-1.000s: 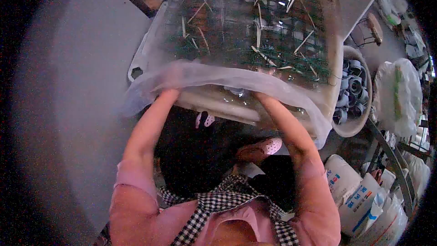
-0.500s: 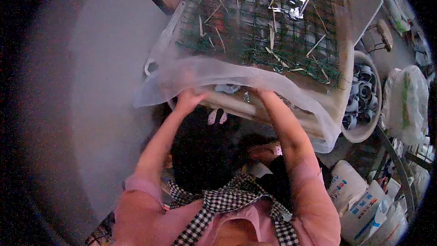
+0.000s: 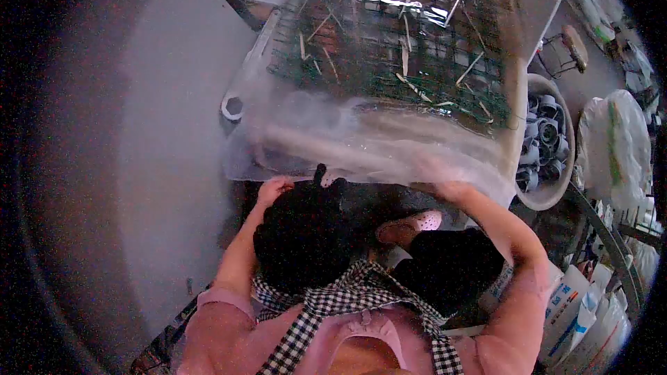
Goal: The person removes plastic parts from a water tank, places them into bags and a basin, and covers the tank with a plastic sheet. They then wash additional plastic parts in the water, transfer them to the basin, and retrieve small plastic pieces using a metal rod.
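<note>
A translucent plastic sheet [image 3: 361, 160] hangs over the near rim of a large pale tub [image 3: 518, 97] of water. Green wire mesh [image 3: 389, 42] with pale strips or stalks across it lies in the tub. My left hand [image 3: 276, 189] is at the sheet's lower left edge, fingers curled closed on it. Toward the right of the same edge, my right hand [image 3: 450, 189] touches the sheet. Its fingers are smeared by motion and partly veiled by the plastic, so their grip cannot be made out.
Right of the tub stands a round basin [image 3: 540, 201] full of grey ring-shaped parts [image 3: 547, 132]. Beyond it are a clear plastic bag [image 3: 615, 139], a small stool [image 3: 573, 47] and white printed sacks [image 3: 566, 298]. A pale grey surface [image 3: 174, 132] spans the left side.
The sheet's raised near edge has come down over the tub's rim toward me. Both hands have moved lower and nearer my body, the right one also outward to the right.
</note>
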`<state>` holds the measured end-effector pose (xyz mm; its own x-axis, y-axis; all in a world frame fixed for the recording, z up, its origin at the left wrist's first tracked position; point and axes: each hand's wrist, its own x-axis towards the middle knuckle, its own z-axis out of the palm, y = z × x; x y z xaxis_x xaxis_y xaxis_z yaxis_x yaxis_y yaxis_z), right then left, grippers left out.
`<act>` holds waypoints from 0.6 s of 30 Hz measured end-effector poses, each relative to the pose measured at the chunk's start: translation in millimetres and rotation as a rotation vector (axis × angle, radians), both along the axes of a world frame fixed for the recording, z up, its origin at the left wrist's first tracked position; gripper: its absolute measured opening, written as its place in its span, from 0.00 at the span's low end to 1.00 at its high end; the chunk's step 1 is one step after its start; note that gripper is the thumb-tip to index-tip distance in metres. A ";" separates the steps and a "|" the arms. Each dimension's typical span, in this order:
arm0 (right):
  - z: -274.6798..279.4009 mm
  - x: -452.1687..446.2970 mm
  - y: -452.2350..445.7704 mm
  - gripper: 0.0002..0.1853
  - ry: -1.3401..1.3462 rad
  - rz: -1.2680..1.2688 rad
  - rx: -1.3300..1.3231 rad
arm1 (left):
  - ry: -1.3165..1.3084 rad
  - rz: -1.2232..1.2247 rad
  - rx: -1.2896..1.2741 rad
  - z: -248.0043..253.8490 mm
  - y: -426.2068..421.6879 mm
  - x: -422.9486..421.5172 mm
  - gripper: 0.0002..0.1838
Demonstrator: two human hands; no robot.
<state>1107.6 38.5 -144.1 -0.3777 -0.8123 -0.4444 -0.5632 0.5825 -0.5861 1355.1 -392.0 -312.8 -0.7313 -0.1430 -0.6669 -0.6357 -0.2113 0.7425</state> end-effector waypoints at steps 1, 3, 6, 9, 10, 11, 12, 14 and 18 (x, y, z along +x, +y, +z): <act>-0.4 1.1 27.4 0.30 -0.055 -0.041 -0.003 | 0.011 -0.008 0.001 2.4 -5.3 2.1 0.12; 21.8 5.0 76.9 0.32 0.227 0.189 0.043 | 0.013 0.025 -0.088 16.2 -0.2 -8.2 0.17; 60.8 14.7 113.5 0.31 0.753 0.148 0.182 | -0.171 -0.530 -0.484 80.4 -7.2 -22.9 0.20; 68.3 21.1 118.0 0.33 1.025 -0.306 0.216 | -0.229 -0.647 -0.532 172.7 -4.9 -32.0 0.20; 47.2 27.7 140.3 0.34 0.839 -0.378 0.266 | -0.195 -0.715 -0.597 207.0 -4.8 -42.5 0.20; 36.5 33.6 156.0 0.35 0.651 -0.442 0.308 | -0.226 -0.819 -0.600 241.9 3.3 -72.5 0.19; 40.0 44.8 163.4 0.36 0.611 -0.425 0.354 | -0.262 -0.917 -0.604 258.5 6.4 -98.5 0.19; 48.2 72.2 176.2 0.33 0.523 -0.276 0.357 | -0.039 -0.642 -0.636 242.8 0.0 -129.5 0.19; 57.3 55.9 169.9 0.18 0.283 -0.213 0.152 | 0.187 -0.649 -1.437 185.4 27.6 -208.3 0.23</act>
<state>1163.5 208.4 -86.8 -0.6556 -0.6356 -0.4077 -0.5476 0.7719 -0.3228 1146.8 -364.4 -127.5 -0.9692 -0.1922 -0.1543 -0.2154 0.9648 0.1509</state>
